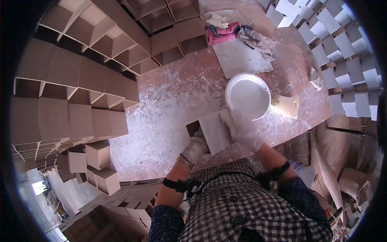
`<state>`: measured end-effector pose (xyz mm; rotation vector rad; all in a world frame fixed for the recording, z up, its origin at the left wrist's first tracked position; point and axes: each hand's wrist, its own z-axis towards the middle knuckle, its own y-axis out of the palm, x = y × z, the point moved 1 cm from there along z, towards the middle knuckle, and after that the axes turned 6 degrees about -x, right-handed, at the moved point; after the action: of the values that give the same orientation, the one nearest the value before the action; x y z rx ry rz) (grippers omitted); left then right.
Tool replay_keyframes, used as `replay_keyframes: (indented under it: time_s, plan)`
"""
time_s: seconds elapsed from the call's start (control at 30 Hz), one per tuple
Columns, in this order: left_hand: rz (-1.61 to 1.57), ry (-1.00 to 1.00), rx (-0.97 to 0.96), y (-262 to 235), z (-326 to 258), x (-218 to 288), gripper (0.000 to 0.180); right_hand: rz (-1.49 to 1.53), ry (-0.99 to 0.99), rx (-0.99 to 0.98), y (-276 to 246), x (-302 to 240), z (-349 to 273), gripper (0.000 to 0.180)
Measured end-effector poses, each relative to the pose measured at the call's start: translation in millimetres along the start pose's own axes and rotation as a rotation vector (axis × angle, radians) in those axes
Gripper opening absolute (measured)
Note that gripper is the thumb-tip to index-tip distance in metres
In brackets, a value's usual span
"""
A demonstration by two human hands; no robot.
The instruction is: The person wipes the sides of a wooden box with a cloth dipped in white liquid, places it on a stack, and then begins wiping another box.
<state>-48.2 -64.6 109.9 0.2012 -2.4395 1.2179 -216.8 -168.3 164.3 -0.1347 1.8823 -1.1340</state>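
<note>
A small cardboard box [216,133] is tilted over the near edge of the table in front of me, its dark open end toward the left. My left hand [196,148], in a whitish knitted glove, grips the box at that open end; some of its fingertips are hidden inside. My right hand [246,131], also gloved, is at the box's right side. Motion smears it, so its fingers and anything in them cannot be made out. Just beyond it stands a round white tub [228,96] with white contents.
Stacked open cardboard boxes [92,68] wall off the table's left and far left. White box stacks [346,52] rise at the far right. A grey sheet [242,60] with crumpled cloths [258,42] lies behind the tub. A yellowish scrap [287,107] sits beside it on the white-smeared table [161,133].
</note>
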Motion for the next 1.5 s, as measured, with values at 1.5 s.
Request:
replay_keyframes:
  time_s: [1.5]
  plan:
    - [-1.078,0.249,0.503,130,19,-71,0.035,0.307,-0.45,0.152,33,-9,-98,0.038]
